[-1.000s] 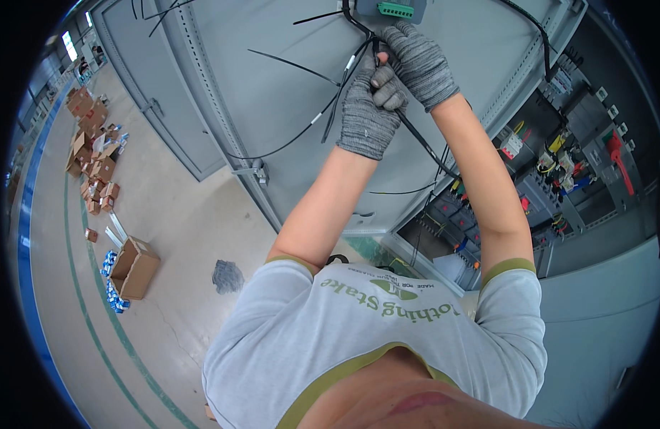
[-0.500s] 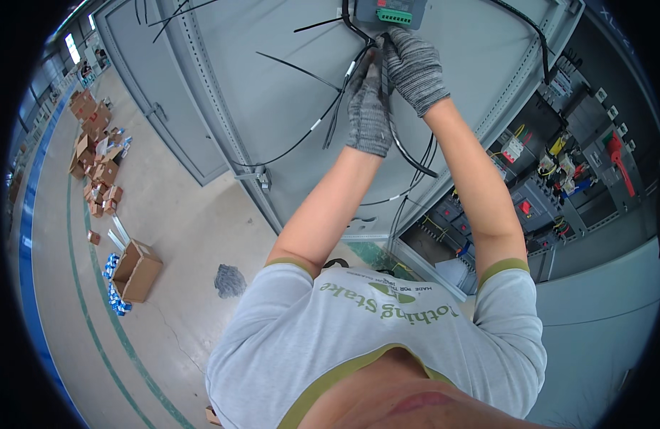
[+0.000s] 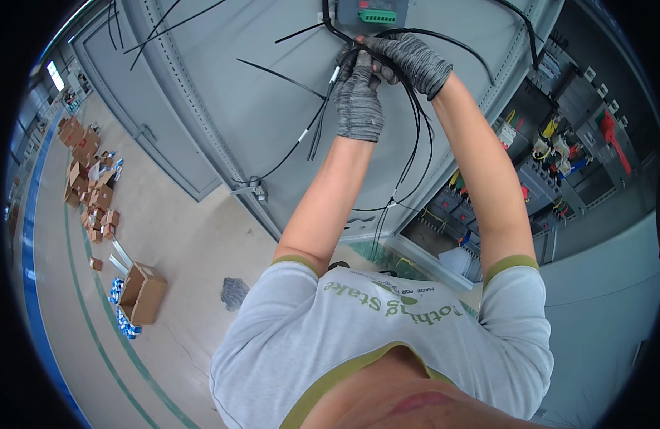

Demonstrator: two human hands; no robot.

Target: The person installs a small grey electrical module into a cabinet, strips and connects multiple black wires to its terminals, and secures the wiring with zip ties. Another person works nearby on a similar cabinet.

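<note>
Both hands wear grey knitted gloves and work on black wires in front of a grey cabinet door. My left hand is closed around the black wire bundle from below. My right hand pinches the same bundle just to the right, its fingertips close to the left ones. What lies between the fingertips is partly hidden. Several loose black wires hang below the right hand, and a thicker black cable arches off to the right. Just above sits a grey module with a green terminal block.
Thin black tie tails stick out left of the bundle. At right, the open cabinet holds breakers, wiring and a red handle. Left lie an open cardboard box, several more boxes and a grey crumpled piece on the floor.
The thicker cable end has swung from below the hands out to the right. Wires now hang from the right hand, which has turned more sideways. The whole view has shifted slightly.
</note>
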